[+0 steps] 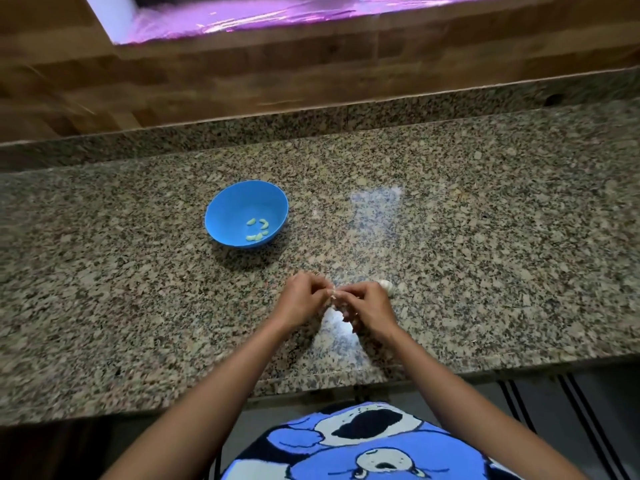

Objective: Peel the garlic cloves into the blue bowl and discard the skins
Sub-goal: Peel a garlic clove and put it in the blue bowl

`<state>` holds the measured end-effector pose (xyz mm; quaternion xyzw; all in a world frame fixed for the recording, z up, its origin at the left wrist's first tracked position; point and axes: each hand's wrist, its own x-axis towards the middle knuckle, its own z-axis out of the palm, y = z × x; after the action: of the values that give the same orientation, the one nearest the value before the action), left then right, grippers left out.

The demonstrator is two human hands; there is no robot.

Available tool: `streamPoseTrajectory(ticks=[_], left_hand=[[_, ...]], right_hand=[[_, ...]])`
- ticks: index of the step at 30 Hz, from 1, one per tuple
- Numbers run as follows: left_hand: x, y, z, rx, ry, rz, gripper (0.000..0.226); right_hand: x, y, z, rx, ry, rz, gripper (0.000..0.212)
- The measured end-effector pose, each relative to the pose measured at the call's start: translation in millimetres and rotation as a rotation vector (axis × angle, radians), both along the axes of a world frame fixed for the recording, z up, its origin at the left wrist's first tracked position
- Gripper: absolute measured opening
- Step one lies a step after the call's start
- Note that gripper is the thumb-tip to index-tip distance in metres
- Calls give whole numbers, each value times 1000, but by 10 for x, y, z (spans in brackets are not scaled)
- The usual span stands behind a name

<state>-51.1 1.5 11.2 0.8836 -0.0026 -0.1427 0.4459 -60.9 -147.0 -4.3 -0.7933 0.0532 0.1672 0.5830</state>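
The round plastic bowl (239,206) is a flat bright blue, and the peeled garlic cloves (258,224) in it look pale yellow-green. The stone countertop (485,254) is speckled all over in tan, grey and black. Behind it the wooden plank wall (242,74) runs in mixed browns, under a strip of pink-purple glow (277,12). The garlic bulb (386,285) and the papery garlic clove (334,294) are off-white. The person's shirt (363,445) is blue with a black-and-white cartoon print.
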Motion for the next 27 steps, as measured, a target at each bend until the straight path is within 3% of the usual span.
streamPoseTrajectory(ticks=[5,9,14,18,20,22,27], left_hand=[[-52,14,-48,232,-205,-102,14],[-6,64,-60,247,-163,-163,18],[90,157,100,-200,216,-56,21],[79,175,128,-537,421,63,17],[28,163,79,-531,370,84,15],[-4,171,14,-312,162,31,10],[-25,166,-114,35,-321,-84,15]], right_hand=[[116,5,75,-5,43,137,13],[134,7,82,-314,-275,226,14],[161,-26,156,-471,-538,381,21],[254,-10,268,-599,-583,523,25],[280,16,307,-653,-493,563,27],[291,20,279,-579,-334,510,24],[291,-13,288,143,310,153,16]])
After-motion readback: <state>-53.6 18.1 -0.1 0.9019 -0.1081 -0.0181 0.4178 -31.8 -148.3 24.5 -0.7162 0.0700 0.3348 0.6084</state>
